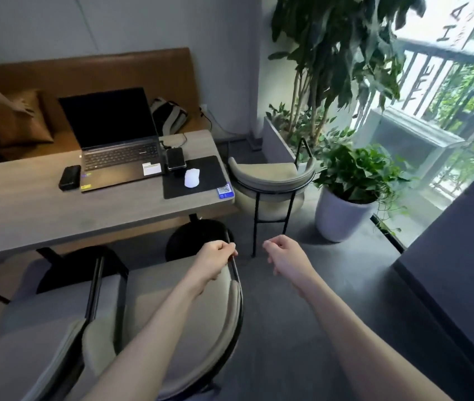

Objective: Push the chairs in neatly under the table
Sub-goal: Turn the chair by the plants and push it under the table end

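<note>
We are standing over the table [41,209], which is carrying a laptop [117,140] and a mouse [191,178]. Two chairs are sitting at its near edge: the nearest chair [183,322] under our arms, another [27,328] beside it. A third chair [270,180] is standing at the table's end. Our left hand [215,260] is gripping the nearest chair's black frame; our right hand [285,257] is hanging loosely curled, holding nothing.
</note>
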The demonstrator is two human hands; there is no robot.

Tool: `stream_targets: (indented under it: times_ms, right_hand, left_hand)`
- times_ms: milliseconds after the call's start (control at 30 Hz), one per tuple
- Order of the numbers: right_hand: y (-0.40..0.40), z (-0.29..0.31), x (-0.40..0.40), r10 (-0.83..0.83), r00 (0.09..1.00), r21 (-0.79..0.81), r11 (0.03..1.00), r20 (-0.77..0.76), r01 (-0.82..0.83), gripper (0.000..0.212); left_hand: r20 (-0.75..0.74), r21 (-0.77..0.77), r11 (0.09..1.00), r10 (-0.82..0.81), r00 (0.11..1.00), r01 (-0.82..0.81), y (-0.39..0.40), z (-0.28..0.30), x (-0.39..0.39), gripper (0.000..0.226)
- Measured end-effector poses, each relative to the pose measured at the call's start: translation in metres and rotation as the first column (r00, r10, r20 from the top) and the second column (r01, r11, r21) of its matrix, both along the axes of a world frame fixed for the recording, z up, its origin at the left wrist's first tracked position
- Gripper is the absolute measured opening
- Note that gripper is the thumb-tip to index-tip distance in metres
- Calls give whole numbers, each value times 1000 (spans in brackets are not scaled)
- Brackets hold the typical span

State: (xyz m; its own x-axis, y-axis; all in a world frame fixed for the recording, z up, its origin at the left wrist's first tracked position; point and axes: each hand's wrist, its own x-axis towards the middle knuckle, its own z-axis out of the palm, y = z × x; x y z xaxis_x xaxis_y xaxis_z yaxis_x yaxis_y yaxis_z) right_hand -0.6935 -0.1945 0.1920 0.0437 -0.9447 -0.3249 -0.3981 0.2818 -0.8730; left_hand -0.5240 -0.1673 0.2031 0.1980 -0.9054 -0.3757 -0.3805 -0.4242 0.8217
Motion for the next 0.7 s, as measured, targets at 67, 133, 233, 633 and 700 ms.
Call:
stream_targets:
  times_ms: [67,133,233,633,700]
  right_hand:
    - [-22,-1,-30,-30,999,-2,1000,-14,30,17]
    - [-47,-5,-56,-51,998,6,999,-34,51,19]
    - [-89,-12,-80,-73,995,17,997,-72,74,22]
    - [-313,-48,-129,-89,995,189,977,-53,98,9]
    - [-353,-54,-131,-99,995,216,971,-30,103,11]
  left_hand:
    - [25,-26,999,27,999,-26,-19,3,-23,29]
    - [33,-44,998,39,999,-38,-42,3,-38,30]
    - [-7,-43,995,86,996,-86,-86,-4,-50,29]
    - [-133,145,965,236,963,-217,-312,-67,-71,21]
    - [-101,141,954,279,955,-264,-349,-73,-67,18]
